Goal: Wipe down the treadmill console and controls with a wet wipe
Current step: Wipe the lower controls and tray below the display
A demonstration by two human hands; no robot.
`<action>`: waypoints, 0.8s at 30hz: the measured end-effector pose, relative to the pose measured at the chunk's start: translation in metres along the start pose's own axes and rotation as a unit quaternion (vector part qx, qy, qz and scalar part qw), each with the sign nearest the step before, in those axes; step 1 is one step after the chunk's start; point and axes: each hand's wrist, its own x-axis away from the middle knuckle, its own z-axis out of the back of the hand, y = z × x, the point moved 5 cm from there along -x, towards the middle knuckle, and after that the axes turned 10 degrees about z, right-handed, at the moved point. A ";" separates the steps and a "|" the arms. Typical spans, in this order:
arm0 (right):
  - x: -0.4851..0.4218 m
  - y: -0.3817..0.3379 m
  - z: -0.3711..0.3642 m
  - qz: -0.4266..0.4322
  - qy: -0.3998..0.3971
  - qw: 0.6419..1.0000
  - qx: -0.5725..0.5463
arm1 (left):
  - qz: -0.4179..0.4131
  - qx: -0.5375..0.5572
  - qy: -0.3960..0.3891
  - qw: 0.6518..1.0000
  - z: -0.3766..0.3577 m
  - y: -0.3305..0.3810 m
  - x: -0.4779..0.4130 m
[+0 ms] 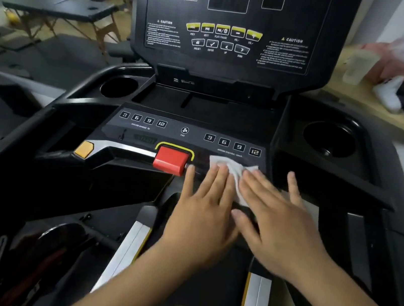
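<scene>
On the lower control strip, your flat hands press a wet wipe (230, 169).

Left hand (204, 206) and right hand (275, 214) lie open-fingered; keep even pressure beside the red stop key (171, 160).

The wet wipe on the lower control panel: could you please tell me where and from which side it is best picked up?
Probably its rumpled far edge, pinched from above. The wet wipe lies flat on the panel, with the left hand and right hand pressing flat on its near part, so only that far strip is free. The red safety key crowds its left.
</scene>
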 end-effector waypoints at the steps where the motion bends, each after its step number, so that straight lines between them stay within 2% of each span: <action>1: 0.004 0.004 0.000 0.000 0.002 1.000 -0.017 | -0.003 0.005 0.000 1.000 -0.002 0.005 0.003; 5: -0.022 0.025 0.006 -0.023 0.028 0.999 -0.026 | 0.009 0.004 -0.016 1.000 -0.001 0.009 -0.028; 9: -0.051 0.035 0.007 -0.052 0.015 0.998 0.008 | 0.022 -0.031 -0.051 0.998 0.001 -0.001 -0.061; 16: 0.016 0.000 0.003 -0.004 0.021 0.999 -0.024 | -0.023 0.010 0.019 1.000 0.007 0.004 0.000; 19: 0.006 0.017 0.008 -0.004 0.043 0.998 -0.055 | -0.017 0.019 0.013 1.000 0.006 0.014 -0.015; 24: -0.015 0.032 0.010 -0.033 0.058 0.997 -0.036 | -0.018 -0.011 -0.013 1.000 0.005 0.019 -0.029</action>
